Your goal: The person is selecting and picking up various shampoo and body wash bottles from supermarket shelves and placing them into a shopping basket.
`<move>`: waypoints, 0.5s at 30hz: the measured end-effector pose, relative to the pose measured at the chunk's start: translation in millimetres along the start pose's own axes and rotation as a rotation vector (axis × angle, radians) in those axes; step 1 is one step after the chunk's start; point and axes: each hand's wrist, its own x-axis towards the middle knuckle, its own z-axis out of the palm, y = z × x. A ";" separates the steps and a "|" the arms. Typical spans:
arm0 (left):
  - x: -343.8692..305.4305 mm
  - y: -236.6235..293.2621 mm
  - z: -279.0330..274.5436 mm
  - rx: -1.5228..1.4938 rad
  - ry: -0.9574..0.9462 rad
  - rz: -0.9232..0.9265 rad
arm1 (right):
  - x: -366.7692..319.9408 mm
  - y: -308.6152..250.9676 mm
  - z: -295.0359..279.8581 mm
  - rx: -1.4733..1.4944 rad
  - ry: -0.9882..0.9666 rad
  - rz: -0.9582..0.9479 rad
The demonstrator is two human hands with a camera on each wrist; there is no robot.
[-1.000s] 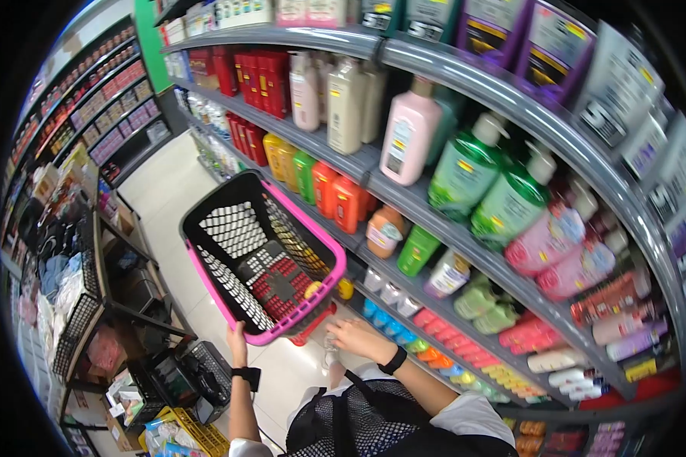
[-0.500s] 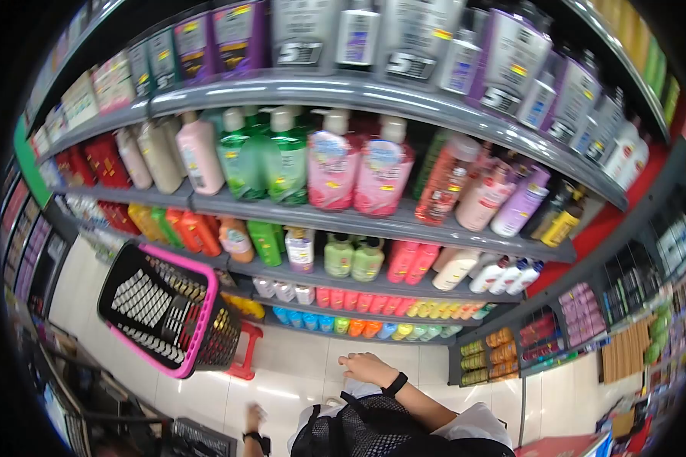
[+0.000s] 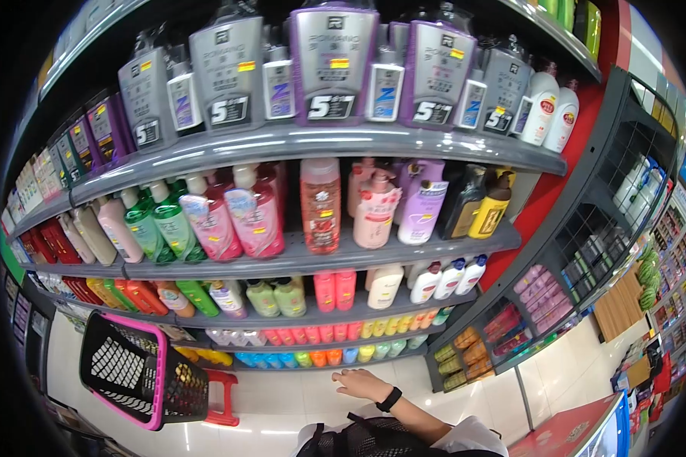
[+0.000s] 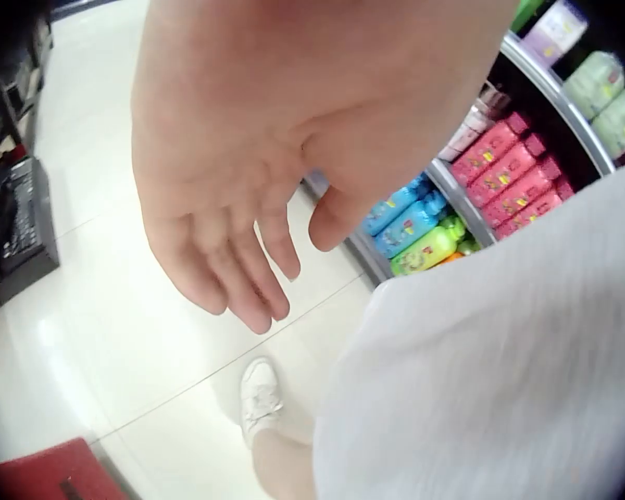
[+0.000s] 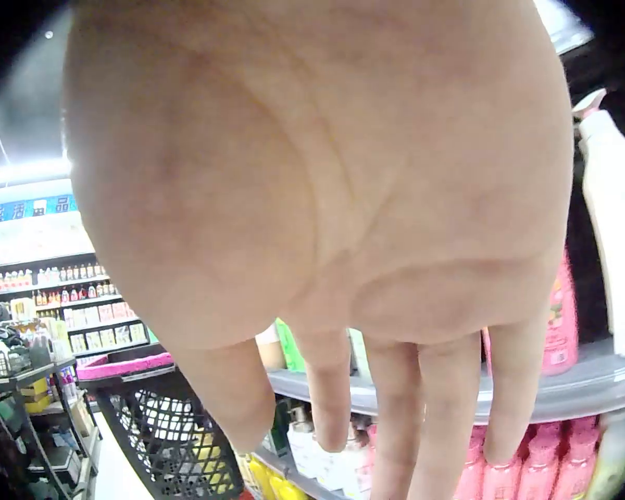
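My right hand [image 3: 360,385] is held out low in front of the shelves, its fingers relaxed and holding nothing. In the right wrist view its palm [image 5: 323,208] faces the camera, with the fingers pointing down. My left hand [image 4: 276,156] hangs with loosely bent fingers above the floor, beside a white garment leg [image 4: 479,354]; it grips nothing and is out of the head view. A black shopping basket with a pink rim [image 3: 160,373] and a red base part [image 3: 222,397] stands at the left, apart from both hands.
Grey shelves [image 3: 312,261] of shampoo and lotion bottles curve across the front. Large silver-and-purple bottles [image 3: 334,65] fill the upper shelf; a clear red bottle [image 3: 320,206] stands below. A dark wire rack [image 3: 579,244] is at the right, and a red-topped box [image 3: 568,434] at the lower right.
My left hand has let go of the basket's pink rim and dropped out of the head view. The view has swung right along the shelves, so the basket now appears farther left.
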 end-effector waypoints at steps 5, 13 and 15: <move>67.6 71.1 51.6 -0.285 0.158 -0.129 | -51.9 65.1 -67.7 0.018 0.289 0.036; 138.9 312.0 65.5 -0.607 0.067 0.010 | -115.7 160.1 -207.2 0.038 1.348 0.066; 128.3 323.3 89.5 -0.672 -0.038 -0.061 | -132.4 174.7 -243.1 0.217 1.494 0.089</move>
